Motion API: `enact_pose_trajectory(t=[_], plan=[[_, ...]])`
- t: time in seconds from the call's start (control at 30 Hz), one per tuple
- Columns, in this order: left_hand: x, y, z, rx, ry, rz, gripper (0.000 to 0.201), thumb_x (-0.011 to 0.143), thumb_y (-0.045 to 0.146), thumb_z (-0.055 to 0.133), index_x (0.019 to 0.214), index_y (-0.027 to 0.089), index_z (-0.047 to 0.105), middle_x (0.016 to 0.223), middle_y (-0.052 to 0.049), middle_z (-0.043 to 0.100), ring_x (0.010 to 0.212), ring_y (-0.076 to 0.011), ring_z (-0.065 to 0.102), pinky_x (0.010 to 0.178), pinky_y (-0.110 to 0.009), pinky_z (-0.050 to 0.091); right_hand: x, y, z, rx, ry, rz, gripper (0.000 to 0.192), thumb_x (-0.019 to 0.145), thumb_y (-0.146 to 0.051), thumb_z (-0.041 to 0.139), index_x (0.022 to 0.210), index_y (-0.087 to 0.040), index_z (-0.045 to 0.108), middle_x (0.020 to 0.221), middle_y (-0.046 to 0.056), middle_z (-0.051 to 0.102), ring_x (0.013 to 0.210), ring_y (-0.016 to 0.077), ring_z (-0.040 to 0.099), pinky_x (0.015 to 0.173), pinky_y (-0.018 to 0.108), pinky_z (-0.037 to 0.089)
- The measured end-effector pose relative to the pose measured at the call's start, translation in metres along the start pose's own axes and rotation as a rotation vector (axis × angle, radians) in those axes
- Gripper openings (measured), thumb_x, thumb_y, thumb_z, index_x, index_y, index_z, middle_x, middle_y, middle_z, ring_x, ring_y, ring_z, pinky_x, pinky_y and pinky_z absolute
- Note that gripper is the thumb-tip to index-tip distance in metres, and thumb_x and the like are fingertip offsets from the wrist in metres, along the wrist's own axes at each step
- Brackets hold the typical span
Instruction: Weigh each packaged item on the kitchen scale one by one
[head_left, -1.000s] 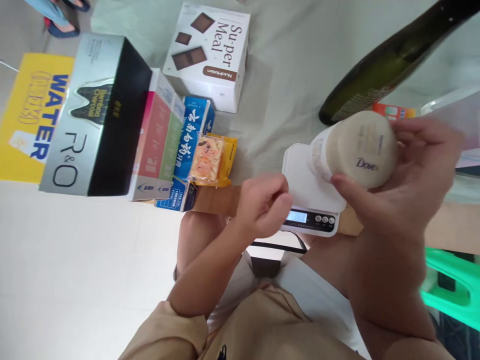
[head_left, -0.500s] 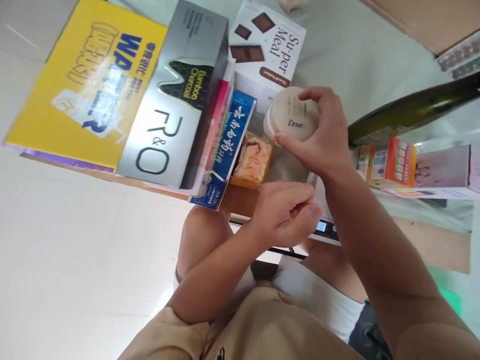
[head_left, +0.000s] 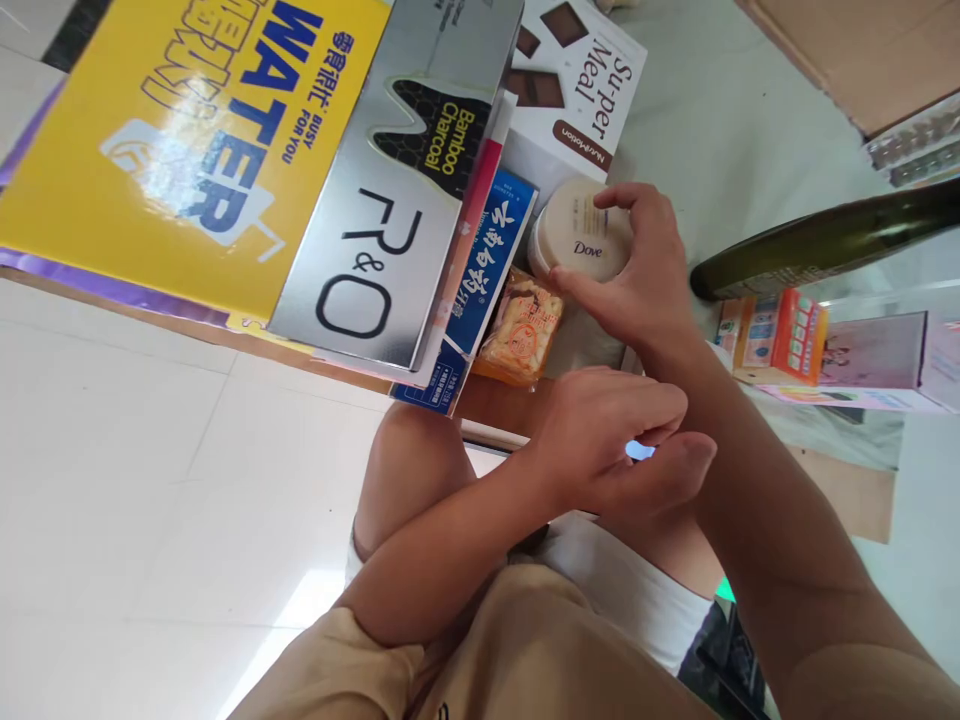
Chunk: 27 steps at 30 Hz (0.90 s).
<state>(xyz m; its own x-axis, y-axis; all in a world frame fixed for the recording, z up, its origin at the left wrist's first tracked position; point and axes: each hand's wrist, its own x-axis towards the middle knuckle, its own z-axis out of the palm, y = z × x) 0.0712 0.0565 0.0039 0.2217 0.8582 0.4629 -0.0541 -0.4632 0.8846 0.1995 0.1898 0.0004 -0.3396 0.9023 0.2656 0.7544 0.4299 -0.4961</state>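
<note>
My right hand [head_left: 637, 270] grips a round, pale Dove cream jar [head_left: 581, 225], thumb on the near side and fingers over the far side. The jar sits between a white Su-per Meal box [head_left: 574, 85] and a small orange snack pack [head_left: 523, 325]. My left hand [head_left: 619, 440] is curled into a loose fist, its thumb slightly apart, and nothing shows in it. It hovers in front of a lit blue display [head_left: 640, 450], most of which it hides. Left of the snack pack leans a blue toothpaste box [head_left: 480, 280].
A silver R&O box [head_left: 360, 260] and a large yellow package [head_left: 172, 160] stand at the left. On the right lie a green bottle [head_left: 825, 240], an orange box [head_left: 799, 335] and a pink-grey box [head_left: 874, 350]. A cardboard box [head_left: 877, 50] is at the far right.
My left hand has moved rightward, and a gap now shows between its thumb and fingers. My right hand keeps its grip on the cream jar. The view has shifted, bringing the boxes nearer.
</note>
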Motion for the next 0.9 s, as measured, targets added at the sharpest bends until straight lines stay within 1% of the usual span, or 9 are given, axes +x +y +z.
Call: enact_pose_trajectory(t=[0.13, 0.33, 0.4, 0.43, 0.53, 0.6, 0.73, 0.8, 0.9], plan=[[0.0, 0.0, 0.0, -0.039, 0.024, 0.013, 0.06, 0.108, 0.062, 0.028, 0.063, 0.023, 0.024, 0.051, 0.004, 0.028, 0.051, -0.0108, 0.026, 0.058, -0.032, 0.03, 0.003, -0.002, 0.003, 0.005, -0.012, 0.008, 0.072, 0.071, -0.051, 0.09, 0.13, -0.031, 0.053, 0.135, 0.007, 0.061, 0.13, 0.0302, 0.061, 0.118, 0.06, 0.054], [0.0, 0.0, 0.0, -0.133, 0.066, 0.04, 0.057, 0.107, 0.058, 0.037, 0.064, 0.021, 0.033, 0.053, 0.004, 0.036, 0.052, -0.0099, 0.03, 0.057, -0.031, 0.027, 0.005, -0.006, 0.0, 0.006, -0.101, 0.047, 0.073, 0.075, -0.057, 0.088, 0.135, -0.032, 0.054, 0.143, 0.01, 0.058, 0.14, 0.0305, 0.056, 0.126, 0.059, 0.05], [-0.001, 0.001, -0.002, -0.144, 0.068, 0.05, 0.053, 0.105, 0.053, 0.041, 0.064, 0.021, 0.034, 0.053, 0.004, 0.038, 0.052, -0.0097, 0.031, 0.057, -0.031, 0.028, -0.004, -0.008, -0.006, 0.049, -0.095, 0.076, 0.072, 0.078, -0.061, 0.084, 0.138, -0.035, 0.054, 0.148, 0.009, 0.055, 0.144, 0.0294, 0.054, 0.121, 0.057, 0.056], [0.0, 0.001, -0.003, -0.143, 0.069, 0.055, 0.051, 0.104, 0.05, 0.043, 0.063, 0.021, 0.034, 0.053, 0.004, 0.039, 0.052, -0.0098, 0.032, 0.057, -0.031, 0.029, -0.012, -0.009, -0.01, 0.084, -0.067, 0.091, 0.068, 0.081, -0.063, 0.081, 0.138, -0.037, 0.054, 0.151, 0.008, 0.054, 0.145, 0.0288, 0.054, 0.117, 0.055, 0.059], [0.001, 0.0, -0.005, -0.135, 0.083, 0.081, 0.048, 0.104, 0.044, 0.044, 0.062, 0.021, 0.036, 0.052, 0.003, 0.042, 0.051, -0.0103, 0.035, 0.055, -0.032, 0.03, -0.05, -0.009, -0.028, 0.19, 0.098, 0.105, 0.054, 0.092, -0.067, 0.067, 0.136, -0.038, 0.057, 0.154, 0.006, 0.05, 0.144, 0.0269, 0.057, 0.112, 0.053, 0.061], [0.002, -0.001, -0.004, -0.147, 0.096, 0.114, 0.051, 0.106, 0.046, 0.042, 0.062, 0.021, 0.036, 0.051, 0.003, 0.04, 0.049, -0.0101, 0.034, 0.053, -0.032, 0.028, -0.083, -0.003, -0.042, 0.231, 0.247, 0.106, 0.049, 0.094, -0.066, 0.063, 0.132, -0.035, 0.06, 0.149, 0.006, 0.054, 0.138, 0.0253, 0.063, 0.112, 0.053, 0.061], [0.004, -0.007, 0.006, -0.155, 0.095, 0.141, 0.055, 0.11, 0.05, 0.041, 0.064, 0.021, 0.035, 0.053, 0.004, 0.033, 0.048, -0.0096, 0.03, 0.051, -0.032, 0.024, -0.147, 0.025, -0.064, 0.259, 0.577, 0.227, 0.04, 0.089, -0.06, 0.065, 0.113, -0.027, 0.066, 0.122, 0.005, 0.065, 0.114, 0.0213, 0.071, 0.098, 0.047, 0.063], [0.005, -0.011, 0.015, -0.148, 0.078, 0.128, 0.054, 0.11, 0.049, 0.042, 0.065, 0.02, 0.038, 0.053, 0.004, 0.034, 0.047, -0.0096, 0.029, 0.051, -0.032, 0.024, -0.168, 0.043, -0.073, 0.229, 0.694, 0.303, 0.033, 0.09, -0.053, 0.064, 0.106, -0.024, 0.065, 0.11, 0.004, 0.064, 0.104, 0.0183, 0.068, 0.095, 0.044, 0.062], [0.007, -0.018, 0.03, -0.133, 0.038, 0.085, 0.053, 0.109, 0.047, 0.045, 0.064, 0.02, 0.041, 0.053, 0.003, 0.035, 0.047, -0.0096, 0.029, 0.049, -0.033, 0.023, -0.181, 0.068, -0.082, 0.161, 0.837, 0.411, 0.024, 0.091, -0.042, 0.061, 0.105, -0.023, 0.062, 0.105, 0.003, 0.059, 0.101, 0.0169, 0.062, 0.099, 0.043, 0.058]])
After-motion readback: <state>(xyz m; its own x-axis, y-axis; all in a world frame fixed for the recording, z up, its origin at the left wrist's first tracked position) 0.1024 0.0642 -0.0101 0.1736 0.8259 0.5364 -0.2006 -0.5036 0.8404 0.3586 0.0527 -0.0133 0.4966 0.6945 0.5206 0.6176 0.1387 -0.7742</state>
